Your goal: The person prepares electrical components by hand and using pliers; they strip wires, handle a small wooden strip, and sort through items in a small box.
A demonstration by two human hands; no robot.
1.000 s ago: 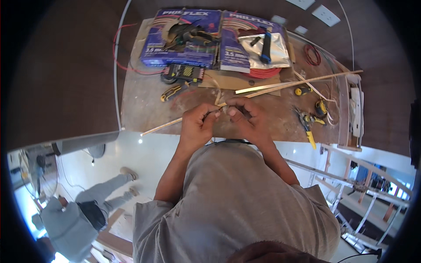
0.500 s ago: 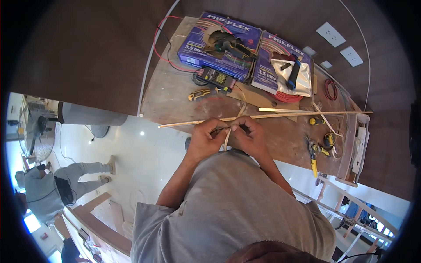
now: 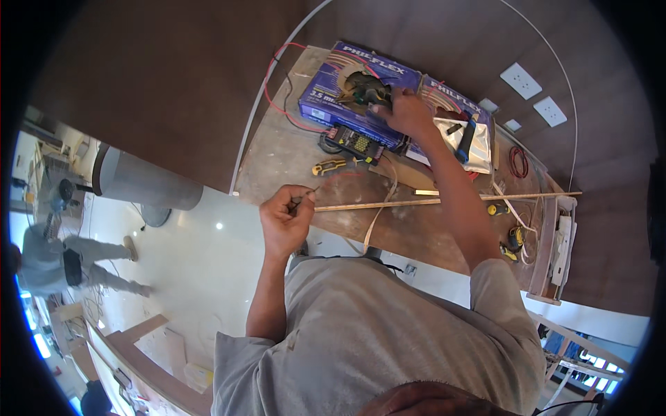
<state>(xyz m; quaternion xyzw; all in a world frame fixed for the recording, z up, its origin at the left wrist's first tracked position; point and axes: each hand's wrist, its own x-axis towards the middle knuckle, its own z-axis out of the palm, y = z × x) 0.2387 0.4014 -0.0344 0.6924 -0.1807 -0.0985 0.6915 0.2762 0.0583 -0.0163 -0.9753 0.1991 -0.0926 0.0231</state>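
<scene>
In the head view, the left hand (image 3: 286, 222) is pinching a thin strand (image 3: 318, 188), wire-like, in a narrow hold between thumb and fingertips above the near edge of the worktable (image 3: 274, 166); whether it is joining the faint red line beyond is too fine to tell. For good work, that pinch should be staying light and close to the strand's tip, since so slender a piece is probably bending or slipping easily. The right hand (image 3: 411, 114) is resting, fingers curled, at a dark tool (image 3: 366, 89) lying on the left blue box (image 3: 340, 119); the fingers are hiding the contact, so I cannot tell whether they are closing around it or only touching. A sure hold there would be taking in the tool's body, away from any edge or point, and lifting it clear of the box rather than dragging it. The right forearm is crossing over the long thin strip (image 3: 388, 205), whose near end is lying just beside the left hand, so keeping the elbow high is sensible. A pale ribbon (image 3: 377, 213) is crossing that strip and hanging past the table edge, where it could be snagging. The perforated black unit (image 3: 357, 142) and the yellow-and-black screwdriver (image 3: 329, 166) are lying between the hands, calling for care.
</scene>
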